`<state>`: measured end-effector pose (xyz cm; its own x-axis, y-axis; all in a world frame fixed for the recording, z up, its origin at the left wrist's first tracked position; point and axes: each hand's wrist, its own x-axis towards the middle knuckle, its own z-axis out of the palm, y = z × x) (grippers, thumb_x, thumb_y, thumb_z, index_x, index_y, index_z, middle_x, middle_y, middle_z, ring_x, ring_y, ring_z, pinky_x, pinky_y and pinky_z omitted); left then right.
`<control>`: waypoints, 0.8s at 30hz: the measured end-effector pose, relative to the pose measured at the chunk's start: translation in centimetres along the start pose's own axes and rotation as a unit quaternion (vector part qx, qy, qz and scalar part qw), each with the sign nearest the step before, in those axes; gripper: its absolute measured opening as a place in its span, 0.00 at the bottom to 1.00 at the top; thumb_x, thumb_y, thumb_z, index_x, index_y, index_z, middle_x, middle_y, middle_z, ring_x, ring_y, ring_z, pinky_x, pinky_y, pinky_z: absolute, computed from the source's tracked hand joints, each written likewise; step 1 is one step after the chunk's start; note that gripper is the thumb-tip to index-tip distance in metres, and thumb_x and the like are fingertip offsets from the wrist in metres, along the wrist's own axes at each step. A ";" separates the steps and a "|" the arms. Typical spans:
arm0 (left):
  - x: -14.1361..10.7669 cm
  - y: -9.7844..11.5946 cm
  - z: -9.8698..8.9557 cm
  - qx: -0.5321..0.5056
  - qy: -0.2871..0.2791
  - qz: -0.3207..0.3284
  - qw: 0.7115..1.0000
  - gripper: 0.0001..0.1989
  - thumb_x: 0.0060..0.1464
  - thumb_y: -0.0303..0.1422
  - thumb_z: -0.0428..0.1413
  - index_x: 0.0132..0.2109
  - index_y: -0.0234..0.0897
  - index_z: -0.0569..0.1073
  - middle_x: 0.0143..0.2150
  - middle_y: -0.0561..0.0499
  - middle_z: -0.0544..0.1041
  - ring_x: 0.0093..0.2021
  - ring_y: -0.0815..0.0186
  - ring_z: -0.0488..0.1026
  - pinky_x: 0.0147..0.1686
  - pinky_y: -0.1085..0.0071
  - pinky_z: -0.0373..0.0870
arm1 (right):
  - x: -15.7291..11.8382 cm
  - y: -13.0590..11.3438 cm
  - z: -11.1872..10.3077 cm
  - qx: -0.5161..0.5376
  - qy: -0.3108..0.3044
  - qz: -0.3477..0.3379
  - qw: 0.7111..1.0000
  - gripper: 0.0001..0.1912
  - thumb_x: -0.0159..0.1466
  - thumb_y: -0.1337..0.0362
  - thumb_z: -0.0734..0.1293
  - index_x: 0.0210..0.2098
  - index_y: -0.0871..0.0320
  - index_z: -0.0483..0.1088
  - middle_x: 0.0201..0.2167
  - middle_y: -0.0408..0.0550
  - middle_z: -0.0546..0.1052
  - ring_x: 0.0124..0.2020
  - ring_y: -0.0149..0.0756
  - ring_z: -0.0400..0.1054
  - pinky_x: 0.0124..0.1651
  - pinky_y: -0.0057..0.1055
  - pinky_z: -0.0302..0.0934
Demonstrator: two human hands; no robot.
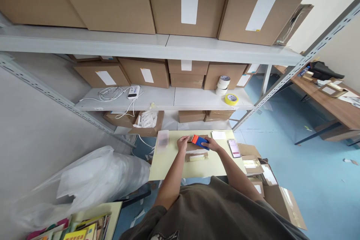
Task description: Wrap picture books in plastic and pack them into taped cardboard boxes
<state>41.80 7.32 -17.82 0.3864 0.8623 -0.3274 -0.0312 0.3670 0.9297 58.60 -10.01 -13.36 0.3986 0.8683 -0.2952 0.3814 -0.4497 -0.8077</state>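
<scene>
My right hand (212, 144) is closed around a blue and orange tool (200, 141), which is tilted over a small cardboard box (194, 146) on the pale yellow table (168, 165). At the tool's orange end, my left hand (183, 143) has its fingers pinched together; whatever lies between them is too small to make out. A strip of clear tape and a pale label (197, 157) show on the near part of the cardboard.
A phone (234, 148) lies at the table's right, a translucent pad (162, 139) at its left. Behind stand shelves (135, 95) with boxes, tape rolls (231, 99) and a power strip (134, 92). Open cartons (284, 204) are at the right, plastic wrap (107, 176) at the left.
</scene>
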 end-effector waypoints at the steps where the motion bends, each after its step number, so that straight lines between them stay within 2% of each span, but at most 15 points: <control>1: -0.1 -0.3 -0.1 0.001 0.021 -0.004 1.000 0.19 0.38 0.46 0.72 0.32 0.36 0.82 0.31 0.45 0.83 0.36 0.58 0.79 0.41 0.63 0.75 | 0.2 -0.2 -0.3 -0.007 -0.004 -0.006 1.000 0.23 0.61 0.41 0.70 0.40 0.55 0.73 0.34 0.46 0.77 0.38 0.42 0.70 0.40 0.34 0.63; 8: -0.4 -0.8 -0.5 -0.002 0.103 -0.004 0.995 0.16 0.42 0.46 0.69 0.31 0.38 0.81 0.29 0.48 0.82 0.34 0.58 0.79 0.38 0.64 0.75 | 1.7 -1.8 -1.8 -0.013 -0.036 -0.040 0.998 0.22 0.59 0.42 0.71 0.36 0.55 0.73 0.35 0.47 0.78 0.35 0.40 0.70 0.37 0.33 0.62; 10: -0.3 -0.5 -0.5 -0.015 0.108 -0.005 0.994 0.16 0.41 0.46 0.69 0.31 0.37 0.81 0.28 0.48 0.81 0.33 0.59 0.79 0.37 0.64 0.75 | 2.1 -2.2 -2.4 -0.021 -0.042 -0.037 0.998 0.21 0.59 0.42 0.72 0.35 0.55 0.74 0.33 0.46 0.77 0.33 0.39 0.69 0.36 0.32 0.61; 13: -0.2 0.1 -0.1 -0.032 0.085 0.007 0.996 0.17 0.41 0.45 0.69 0.32 0.36 0.82 0.29 0.47 0.81 0.31 0.61 0.77 0.36 0.65 0.75 | 2.5 -2.5 -3.5 -0.034 -0.032 -0.035 0.998 0.21 0.58 0.43 0.72 0.34 0.55 0.74 0.30 0.45 0.77 0.32 0.38 0.68 0.35 0.31 0.60; 18: -0.5 -0.8 1.2 -0.019 0.078 -0.005 0.997 0.18 0.42 0.46 0.68 0.32 0.35 0.82 0.27 0.48 0.80 0.31 0.61 0.77 0.35 0.65 0.74 | 3.1 -1.5 -4.4 -0.033 -0.035 -0.017 0.999 0.21 0.57 0.43 0.73 0.33 0.56 0.74 0.31 0.46 0.78 0.31 0.37 0.68 0.34 0.31 0.61; 21: -0.6 -2.0 1.5 -0.005 0.113 -0.037 0.993 0.16 0.42 0.45 0.67 0.31 0.37 0.81 0.25 0.50 0.79 0.32 0.59 0.78 0.36 0.64 0.75 | 3.4 -0.4 -4.2 -0.041 -0.057 -0.005 0.998 0.22 0.55 0.42 0.75 0.30 0.56 0.74 0.30 0.46 0.77 0.30 0.37 0.68 0.34 0.32 0.61; 24: -0.1 -2.5 0.7 0.004 0.175 -0.051 0.983 0.13 0.43 0.44 0.65 0.31 0.39 0.81 0.26 0.50 0.79 0.35 0.57 0.80 0.37 0.63 0.76 | 3.6 0.4 -4.2 -0.039 -0.066 0.001 0.997 0.23 0.54 0.42 0.75 0.29 0.56 0.74 0.29 0.47 0.77 0.30 0.38 0.67 0.34 0.32 0.61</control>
<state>42.43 6.05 -19.97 0.0465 0.8888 -0.4560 -0.0003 0.4565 0.8897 63.65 -7.88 -12.61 0.2890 0.8848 -0.3655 0.4465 -0.4623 -0.7661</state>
